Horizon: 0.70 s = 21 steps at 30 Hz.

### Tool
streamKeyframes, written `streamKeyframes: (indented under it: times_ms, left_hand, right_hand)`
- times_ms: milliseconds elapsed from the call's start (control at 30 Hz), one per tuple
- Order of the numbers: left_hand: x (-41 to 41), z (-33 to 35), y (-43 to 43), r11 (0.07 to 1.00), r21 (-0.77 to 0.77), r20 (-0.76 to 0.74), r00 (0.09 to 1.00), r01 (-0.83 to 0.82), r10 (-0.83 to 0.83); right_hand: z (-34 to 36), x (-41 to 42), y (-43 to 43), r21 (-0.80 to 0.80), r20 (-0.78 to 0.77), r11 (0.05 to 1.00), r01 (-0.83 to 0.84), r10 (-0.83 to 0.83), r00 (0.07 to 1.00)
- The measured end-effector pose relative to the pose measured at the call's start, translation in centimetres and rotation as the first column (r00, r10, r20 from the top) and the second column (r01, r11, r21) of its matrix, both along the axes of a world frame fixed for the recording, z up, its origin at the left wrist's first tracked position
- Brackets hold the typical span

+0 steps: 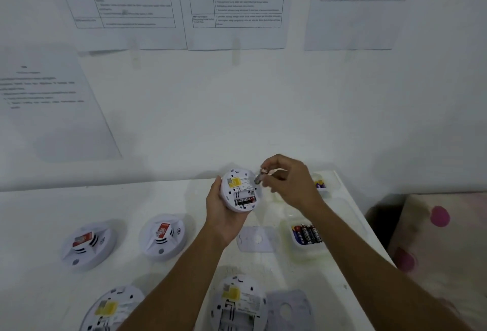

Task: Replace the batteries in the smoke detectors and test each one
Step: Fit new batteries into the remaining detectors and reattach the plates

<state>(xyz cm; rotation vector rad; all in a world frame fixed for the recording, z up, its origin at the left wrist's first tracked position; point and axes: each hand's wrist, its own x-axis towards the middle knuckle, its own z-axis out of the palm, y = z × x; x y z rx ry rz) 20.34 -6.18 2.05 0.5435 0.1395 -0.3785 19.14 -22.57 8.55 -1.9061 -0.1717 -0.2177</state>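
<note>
My left hand (221,214) grips a round white smoke detector (240,190) with its back facing me. One black battery (245,201) lies in the lower slot of its open compartment. My right hand (288,180) pinches another battery (261,175) just above the detector's right edge. Two detectors (88,245) (163,235) sit face up at the left. Two more (110,309) (237,301) lie backs up near the front edge.
A clear tub of several batteries (307,234) stands to the right, another tub (320,184) farther back. A white cover plate (257,238) lies in the middle, a grey one (288,309) at the front. The table's right edge (369,225) borders a spotted cushion (442,238).
</note>
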Motion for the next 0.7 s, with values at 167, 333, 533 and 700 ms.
streamKeyframes:
  times_ms: [167, 333, 533, 700]
  left_hand:
    - [-1.1, 0.8, 0.2, 0.999, 0.03, 0.011, 1.0, 0.013, -0.013]
    - [-2.4, 1.2, 0.9, 0.998, 0.068, 0.019, 1.0, 0.013, -0.014]
    - [-3.6, 1.1, 1.2, 0.997, 0.082, 0.036, 0.999, 0.017, -0.02]
    - [-4.5, 1.0, 2.2, 0.995, 0.099, 0.013, 1.0, 0.009, -0.01]
  right_hand:
    - [-1.5, -2.8, 2.6, -0.043, 0.048, 0.998, -0.037, 0.039, 0.998]
    - [-2.4, -4.3, 4.0, -0.074, 0.154, 0.997, -0.009, 0.02, 0.988]
    - [-2.5, -4.6, 5.0, -0.088, 0.006, 0.995, 0.038, -0.037, 0.999]
    - [-2.2, -4.3, 5.4, -0.133, -0.228, 0.986, 0.1, -0.129, 0.965]
